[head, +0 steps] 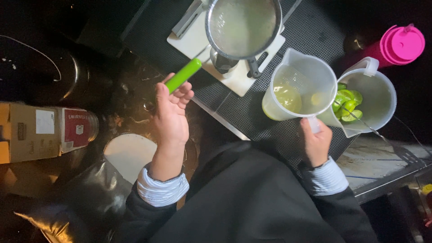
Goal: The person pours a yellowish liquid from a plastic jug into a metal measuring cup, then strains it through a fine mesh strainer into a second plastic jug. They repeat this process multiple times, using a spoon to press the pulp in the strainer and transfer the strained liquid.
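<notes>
Seemingly strainer (243, 28) above left hand (170, 114).

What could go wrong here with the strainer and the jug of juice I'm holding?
1. The strainer is held by the left hand only at the end of its green handle, out over the white board; it could tip and drip.
2. The right hand grips the clear jug by its handle while it is tilted, so the yellowish juice may slosh out.
3. The second jug, holding lime pieces, touches the first and could be knocked.
</notes>
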